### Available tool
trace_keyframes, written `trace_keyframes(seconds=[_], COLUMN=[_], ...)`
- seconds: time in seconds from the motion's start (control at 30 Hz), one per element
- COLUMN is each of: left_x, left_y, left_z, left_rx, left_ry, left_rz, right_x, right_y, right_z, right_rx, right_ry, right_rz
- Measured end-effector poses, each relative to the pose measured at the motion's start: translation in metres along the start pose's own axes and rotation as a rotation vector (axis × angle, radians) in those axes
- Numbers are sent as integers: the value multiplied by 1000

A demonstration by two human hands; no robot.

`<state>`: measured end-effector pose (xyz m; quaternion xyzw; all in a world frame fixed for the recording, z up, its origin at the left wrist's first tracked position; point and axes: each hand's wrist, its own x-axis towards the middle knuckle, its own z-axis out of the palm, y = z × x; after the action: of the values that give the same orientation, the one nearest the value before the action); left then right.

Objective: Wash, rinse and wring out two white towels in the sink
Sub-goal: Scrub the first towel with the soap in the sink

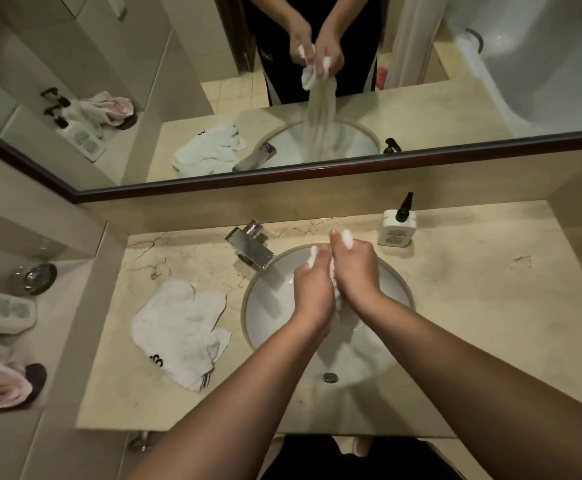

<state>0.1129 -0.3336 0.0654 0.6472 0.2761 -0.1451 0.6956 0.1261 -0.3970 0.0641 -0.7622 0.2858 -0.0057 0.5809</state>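
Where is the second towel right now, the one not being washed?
In the head view the second towel lies crumpled on the marble counter, left of the sink and in front of the faucet; neither hand touches it.

Only 1 view is given, from a wide-angle camera worn on the person's head. It looks forward and steeply down, close over the counter (455,289), with the sink (272,306) near the middle and both forearms reaching in from the bottom edge. The upper part of the frame takes in the wall mirror (421,109), which shows the same counter and sink from the opposite side.
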Motion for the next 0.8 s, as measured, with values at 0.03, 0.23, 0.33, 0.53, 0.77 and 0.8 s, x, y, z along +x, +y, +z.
trace_keyframes(seconds=[0.03, 0.23, 0.33, 0.53, 0.77, 0.8], left_x=[4, -4, 2, -5, 1, -1], left_y=[3, 9, 19, 19, 20, 21], left_z=[-1, 11, 8, 13, 11, 11], left_rx=[24, -31, -2, 0, 28, 24], left_ry=[45, 16, 98, -8, 28, 19], left_rz=[12, -14, -24, -8, 22, 3], right_x=[-7, 3, -11, 9, 8, 10], right_y=[0, 3, 2, -4, -9, -8], right_z=[2, -6, -2, -11, -5, -5], right_rx=[16, -7, -6, -44, -98, -84], right_ry=[-43, -1, -87, -15, -30, -24], right_rz=[0, 27, -27, 12, -57, -35])
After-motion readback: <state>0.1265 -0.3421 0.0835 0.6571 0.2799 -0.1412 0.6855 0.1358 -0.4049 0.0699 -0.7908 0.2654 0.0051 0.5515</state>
